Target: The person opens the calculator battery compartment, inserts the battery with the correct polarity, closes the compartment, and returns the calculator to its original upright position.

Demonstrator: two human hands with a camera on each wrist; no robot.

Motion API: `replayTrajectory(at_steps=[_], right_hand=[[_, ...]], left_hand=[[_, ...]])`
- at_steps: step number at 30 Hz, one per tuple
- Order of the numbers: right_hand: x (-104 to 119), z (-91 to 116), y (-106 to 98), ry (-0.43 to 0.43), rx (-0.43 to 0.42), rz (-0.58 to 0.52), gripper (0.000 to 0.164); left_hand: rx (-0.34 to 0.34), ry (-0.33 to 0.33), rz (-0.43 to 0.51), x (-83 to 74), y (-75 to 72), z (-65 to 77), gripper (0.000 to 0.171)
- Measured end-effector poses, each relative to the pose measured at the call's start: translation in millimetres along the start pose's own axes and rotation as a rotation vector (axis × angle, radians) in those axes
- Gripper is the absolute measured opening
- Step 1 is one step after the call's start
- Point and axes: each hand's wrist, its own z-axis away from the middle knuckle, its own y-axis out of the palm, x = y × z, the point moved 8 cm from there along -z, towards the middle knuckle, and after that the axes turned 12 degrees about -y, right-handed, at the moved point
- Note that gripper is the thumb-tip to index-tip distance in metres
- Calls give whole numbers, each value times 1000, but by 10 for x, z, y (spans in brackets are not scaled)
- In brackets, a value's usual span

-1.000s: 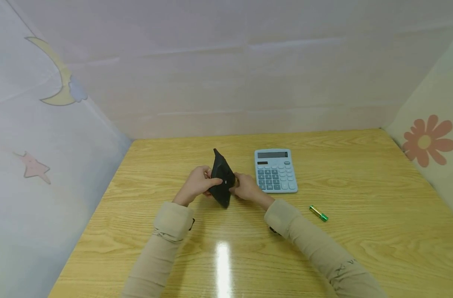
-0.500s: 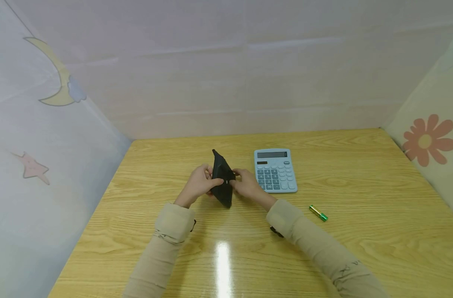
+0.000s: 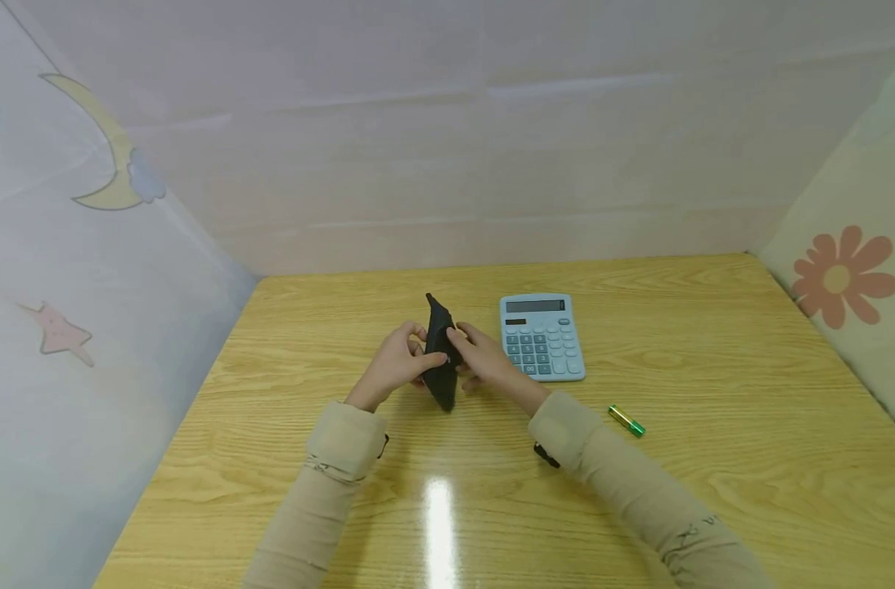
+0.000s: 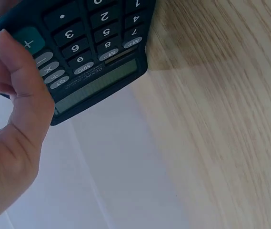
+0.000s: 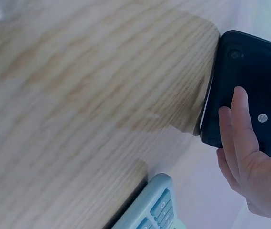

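A black calculator (image 3: 443,391) stands on edge on the wooden table (image 3: 712,360), held between both hands. My left hand (image 3: 402,360) grips its left side; in the left wrist view the thumb (image 4: 23,90) lies across the keys of the black calculator (image 4: 95,52), whose display faces the camera. My right hand (image 3: 483,358) holds the other side. Its fingers (image 5: 237,129) lie along the smooth back of the black calculator (image 5: 264,76) in the right wrist view. Both sleeves are beige.
A light blue calculator (image 3: 541,335) lies flat just right of my hands, its corner (image 5: 154,210) seen in the right wrist view. A green and gold battery (image 3: 627,421) lies on the table further right. Fabric walls close the table on three sides.
The black calculator has been turned more edge-on and upright. My right hand has slid from its lower edge up onto its back; the left hand has kept its grip.
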Motion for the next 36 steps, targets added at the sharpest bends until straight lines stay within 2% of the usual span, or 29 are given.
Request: replayTrajectory(at_steps=[5,12,19,24,30,36], right_hand=[[31,15,16,29,23,-42,68],[71,27,30,72,24,-70,77],[68,25,25,91,8,-78,81],[63,25,14,95,-14,-73,80],[49,18,8,90,-27,-80,80],[49,23,-3,81,-45,-78,77]], left_hand=[[46,-9,18,18,46,-10,39],[56,-4,36,32,70,-29,36],[90,30,26,43,91,-44,38],[161,25,8,107,103,-46,41],[252,13,121,188,96,-49,45],[279,9,194,213,108,-57,48]])
